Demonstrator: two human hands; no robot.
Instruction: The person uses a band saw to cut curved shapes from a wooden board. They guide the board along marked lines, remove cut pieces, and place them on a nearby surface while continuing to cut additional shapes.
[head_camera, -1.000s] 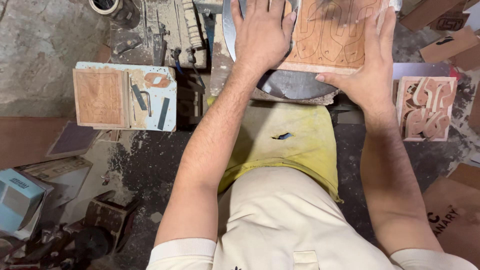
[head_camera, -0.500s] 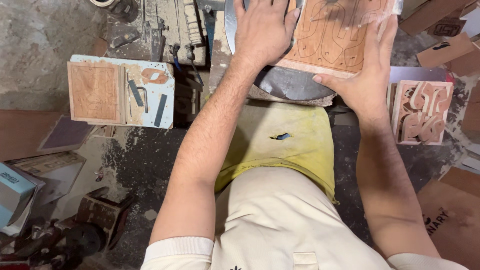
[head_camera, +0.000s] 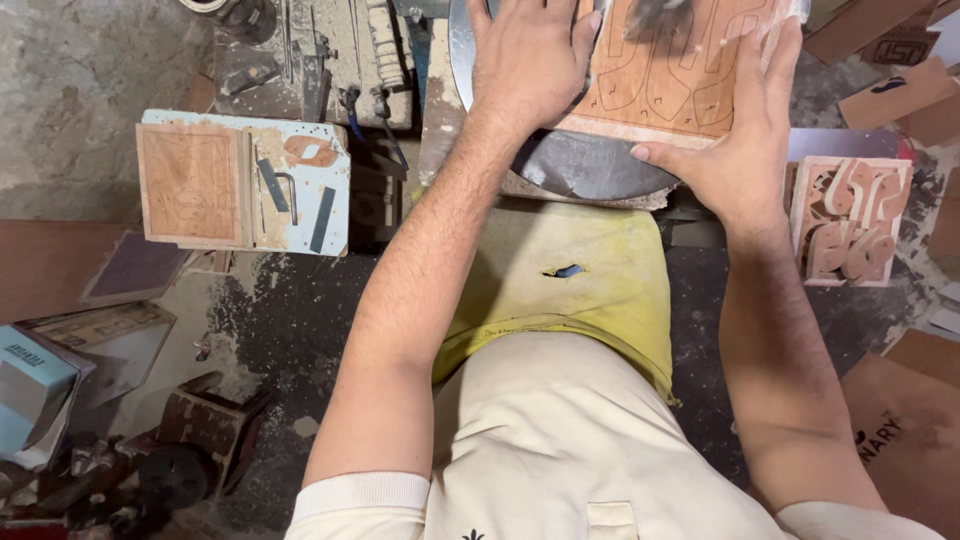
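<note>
Wooden panel (head_camera: 680, 70) lies on round metal table (head_camera: 590, 170), pencil pattern mostly uncut; blurred spot at top is probably the blade. Left hand (head_camera: 530, 60) & right hand (head_camera: 745, 140) press it flat, fingers spread.

A round grey metal plate (head_camera: 585, 170) at the top centre of the frame carries a wooden panel (head_camera: 672, 85) with drawn outlines, lying flat on it. On the dusty floor (head_camera: 270, 310), upper left, a white board (head_camera: 330, 160) bears a square wooden panel (head_camera: 190, 183) and small tools. At the right edge lies a carved wooden block (head_camera: 850, 220)
</note>
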